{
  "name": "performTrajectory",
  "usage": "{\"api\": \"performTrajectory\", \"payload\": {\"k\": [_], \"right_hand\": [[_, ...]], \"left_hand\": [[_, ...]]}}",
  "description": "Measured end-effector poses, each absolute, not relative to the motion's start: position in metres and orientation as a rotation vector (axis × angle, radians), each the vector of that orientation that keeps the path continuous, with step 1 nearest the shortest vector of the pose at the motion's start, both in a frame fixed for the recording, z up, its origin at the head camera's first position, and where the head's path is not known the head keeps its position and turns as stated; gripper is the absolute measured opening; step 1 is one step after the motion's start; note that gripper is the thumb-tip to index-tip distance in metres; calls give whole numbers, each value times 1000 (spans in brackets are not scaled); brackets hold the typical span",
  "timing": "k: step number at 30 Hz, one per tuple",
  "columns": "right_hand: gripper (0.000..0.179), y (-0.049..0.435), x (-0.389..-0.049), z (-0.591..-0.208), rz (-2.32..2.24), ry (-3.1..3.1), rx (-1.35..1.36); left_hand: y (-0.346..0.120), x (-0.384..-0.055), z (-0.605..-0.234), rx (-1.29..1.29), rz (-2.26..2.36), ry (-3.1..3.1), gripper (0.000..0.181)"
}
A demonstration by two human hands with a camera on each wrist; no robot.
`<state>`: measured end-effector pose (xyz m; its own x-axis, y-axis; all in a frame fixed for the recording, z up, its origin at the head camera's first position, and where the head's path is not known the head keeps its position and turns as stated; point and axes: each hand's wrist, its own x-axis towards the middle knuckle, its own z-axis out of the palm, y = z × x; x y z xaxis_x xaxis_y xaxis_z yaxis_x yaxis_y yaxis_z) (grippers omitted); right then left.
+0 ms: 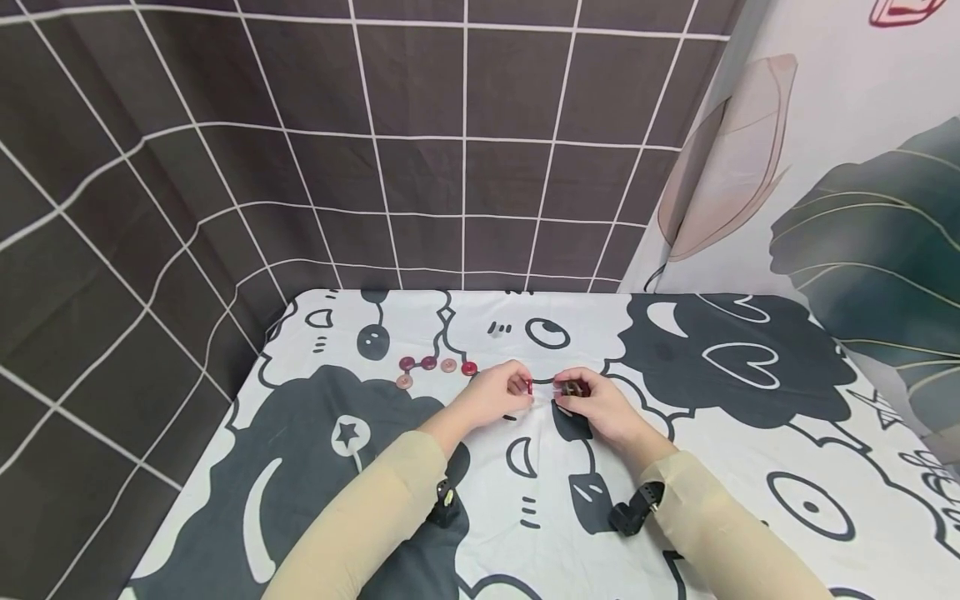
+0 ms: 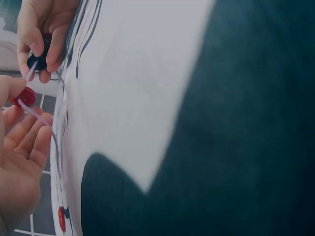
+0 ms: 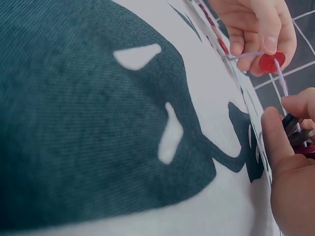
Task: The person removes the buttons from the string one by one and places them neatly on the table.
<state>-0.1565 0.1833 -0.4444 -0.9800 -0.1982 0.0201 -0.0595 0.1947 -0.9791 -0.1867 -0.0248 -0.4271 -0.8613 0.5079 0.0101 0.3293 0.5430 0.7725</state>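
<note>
We judge the red button (image 3: 268, 65) light, slick, best held by the rim: left hand (image 1: 495, 394) pinches it, right hand (image 1: 602, 406) grips dark buttons (image 3: 299, 137).

Glossy red button (image 3: 267, 64), perhaps plastic; matt woven cloth (image 3: 98, 147).

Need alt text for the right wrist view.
Left hand pinches a red button with pale string running through it, toward the right hand, which holds several darker buttons. A dark-and-white patterned cloth fills most of the frame.
</note>
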Motion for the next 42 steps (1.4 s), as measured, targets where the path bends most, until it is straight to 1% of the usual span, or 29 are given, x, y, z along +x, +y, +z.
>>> {"api": "performTrajectory", "payload": {"k": [15, 23, 30, 37, 42], "right_hand": [[40, 189, -155, -443, -1814, 2440, -259], [38, 190, -154, -444, -1723, 2548, -250], [42, 192, -155, -442, -1658, 2576, -231], [44, 192, -154, -443, -1880, 2312, -249], [42, 192, -154, -443, -1802, 2393, -260]], "left_hand": [[-44, -189, -425, 648, 1208, 2589, 26], [-47, -188, -424, 639, 1200, 2578, 29], [-50, -190, -426, 631, 1202, 2592, 29], [-51, -192, -426, 628, 1209, 2578, 28], [-53, -192, -426, 653, 1204, 2588, 27]]}}
